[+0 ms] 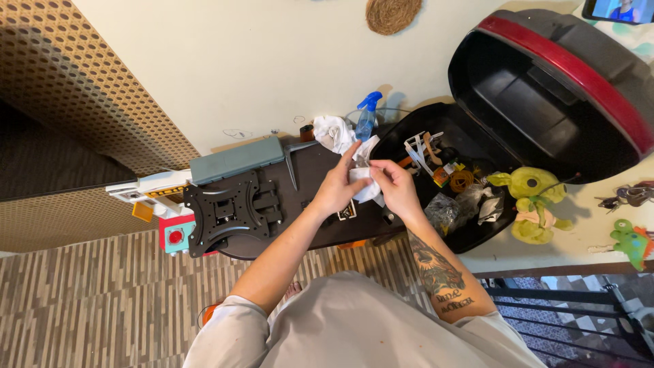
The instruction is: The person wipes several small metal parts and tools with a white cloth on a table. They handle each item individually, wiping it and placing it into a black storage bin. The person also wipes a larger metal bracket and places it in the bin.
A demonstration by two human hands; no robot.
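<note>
Black wall-mount bracket (231,210) is lying at the left edge of the dark round table (310,170), grey flat case (236,159) just behind it. Left hand (338,189) and right hand (395,187) are meeting over the table's middle, both pinching a white cloth (364,182), fingers closed on it. Blue spray bottle (366,117) is standing at the far edge beside a crumpled white rag (334,131). Open black-and-red storage box (545,88) is sitting at the right, yellow-green plush toy (531,201) beside it.
</note>
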